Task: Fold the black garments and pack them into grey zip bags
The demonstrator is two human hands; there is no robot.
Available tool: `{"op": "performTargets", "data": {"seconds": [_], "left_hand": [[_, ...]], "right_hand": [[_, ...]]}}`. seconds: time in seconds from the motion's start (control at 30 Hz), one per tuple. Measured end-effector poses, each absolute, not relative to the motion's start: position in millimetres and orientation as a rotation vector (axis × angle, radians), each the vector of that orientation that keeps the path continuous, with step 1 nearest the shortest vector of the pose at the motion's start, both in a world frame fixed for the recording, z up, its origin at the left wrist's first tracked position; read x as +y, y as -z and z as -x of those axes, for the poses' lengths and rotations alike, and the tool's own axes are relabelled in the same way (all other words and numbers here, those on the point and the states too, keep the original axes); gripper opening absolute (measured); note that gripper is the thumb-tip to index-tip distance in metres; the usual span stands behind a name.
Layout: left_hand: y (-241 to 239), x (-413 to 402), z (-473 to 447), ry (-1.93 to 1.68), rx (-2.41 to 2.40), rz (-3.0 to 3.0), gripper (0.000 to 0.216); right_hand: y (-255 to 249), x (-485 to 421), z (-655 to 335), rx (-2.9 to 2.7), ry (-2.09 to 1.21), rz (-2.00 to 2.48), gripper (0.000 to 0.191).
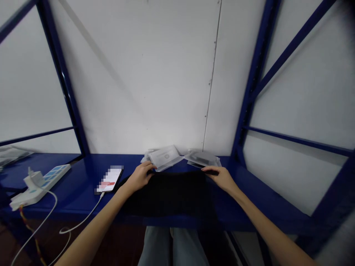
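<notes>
black cloth (172,194) stretches between the two hands over the near part of a blue tabletop (257,192), right in front of the person; whether it lies flat or is lifted slightly, one cannot tell. the left hand (141,175) pinches its far left corner, thumb and fingers closed on the edge. the right hand (220,179) pinches the far edge toward the right, thumb below and fingers above, with dark fabric showing between them.

just beyond the cloth, against the white wall (138,74), lie two groups of clear plastic packets: the left packets (166,157), with a round mark on the top one, are close by the left fingertips, and the right packets (202,158) are near the right hand.

to the left of the left hand lies a phone (111,181), its screen lit and a white cable (83,222) plugged into its near end. farther left, a white power strip (50,186) with blue patches sits at a slant, a white charger (33,181) in it. below the table edge, the person's legs (158,247) show in pale denim.
</notes>
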State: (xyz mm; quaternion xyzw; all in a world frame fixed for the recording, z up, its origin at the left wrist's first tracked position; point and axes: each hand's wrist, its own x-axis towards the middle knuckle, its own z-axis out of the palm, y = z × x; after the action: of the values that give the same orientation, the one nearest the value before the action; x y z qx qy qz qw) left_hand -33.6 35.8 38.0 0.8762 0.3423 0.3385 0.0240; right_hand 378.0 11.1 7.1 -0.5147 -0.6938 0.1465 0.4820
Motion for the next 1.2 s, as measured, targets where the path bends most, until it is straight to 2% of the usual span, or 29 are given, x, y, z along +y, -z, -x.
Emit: {"op": "performTargets", "data": {"seconds": [0.2, 0.4, 0.53, 0.6, 0.67, 0.77, 0.87, 1.0, 1.2], "left_hand": [[-25, 15, 46, -0.778, 0.992, -2.972, 0.053], [-33, -5, 55, -0.730, 1.048, -2.905, 0.049], [-42, -50, 64, -0.851, 1.067, -2.767, 0.039], [-43, -73, 70, -0.773, 1.043, -2.706, 0.044], [-41, -89, 78, -0.665, 1.022, -2.653, 0.052], [-36, -95, 89, -0.600, 1.007, -2.575, 0.042], [-39, -86, 93, -0.656, 1.049, -2.502, 0.026], [-51, -66, 83, -0.715, 1.205, -2.463, 0.040], [-30, -36, 63, -0.795, 1.470, -2.445, 0.030]], "right_hand": [[1, -24, -379, -2.011, -0.119, 1.248, 0.044], [-6, -44, -376, -2.084, -0.081, 1.279, 0.050], [-23, -87, -357, -2.102, -0.159, 1.238, 0.039], [-28, -110, -346, -2.186, -0.282, 1.257, 0.032], [-26, -125, -341, -2.239, -0.370, 1.285, 0.033], [-19, -130, -341, -2.218, -0.409, 1.299, 0.030], [-19, -121, -344, -2.135, -0.367, 1.319, 0.035], [-29, -100, -340, -2.024, -0.230, 1.409, 0.035], [-21, -63, -335, -1.942, -0.077, 1.771, 0.015]]}}
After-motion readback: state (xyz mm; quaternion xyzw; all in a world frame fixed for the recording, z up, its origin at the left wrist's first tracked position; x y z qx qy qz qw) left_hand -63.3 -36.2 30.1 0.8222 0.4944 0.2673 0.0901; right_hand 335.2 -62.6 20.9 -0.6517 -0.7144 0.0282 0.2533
